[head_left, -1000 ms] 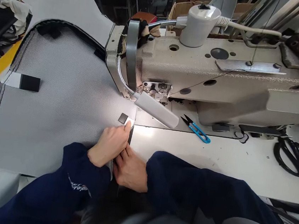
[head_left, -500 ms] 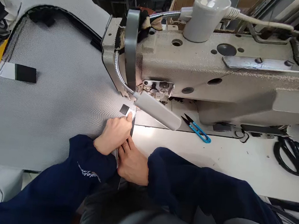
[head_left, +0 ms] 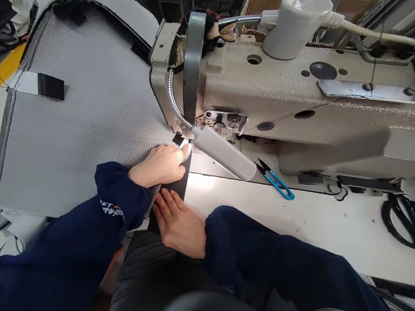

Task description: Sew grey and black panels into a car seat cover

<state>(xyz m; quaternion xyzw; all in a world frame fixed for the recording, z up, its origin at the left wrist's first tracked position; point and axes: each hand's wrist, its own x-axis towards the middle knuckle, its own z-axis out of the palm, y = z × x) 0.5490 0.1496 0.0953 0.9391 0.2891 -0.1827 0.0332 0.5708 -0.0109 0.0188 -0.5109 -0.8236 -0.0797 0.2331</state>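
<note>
A large grey mesh fabric panel [head_left: 84, 127] with dark edging lies to the left of the sewing machine [head_left: 229, 86]. At its right edge, just below the needle area, sits a small black-and-white tab [head_left: 178, 140]. My left hand [head_left: 160, 165] is closed on the fabric edge, its index finger reaching onto the white part of the tab. Nearer to me, my right hand [head_left: 180, 224] lies flat, fingers outstretched over a black strip [head_left: 179, 184] beside the panel's edge. The lamp head hides part of the presser foot and needle.
A grey lamp [head_left: 226, 155] on a bendable metal neck hangs before the machine. Blue thread snips [head_left: 277, 180] lie on the machine bed's edge, and black-handled scissors [head_left: 406, 221] at the far right. Another tab [head_left: 49, 86] sits on the panel's left side.
My left hand and the panel have moved forward, bringing the tab up to the needle area. My right hand now lies apart from the left, with more of the black strip showing between them.
</note>
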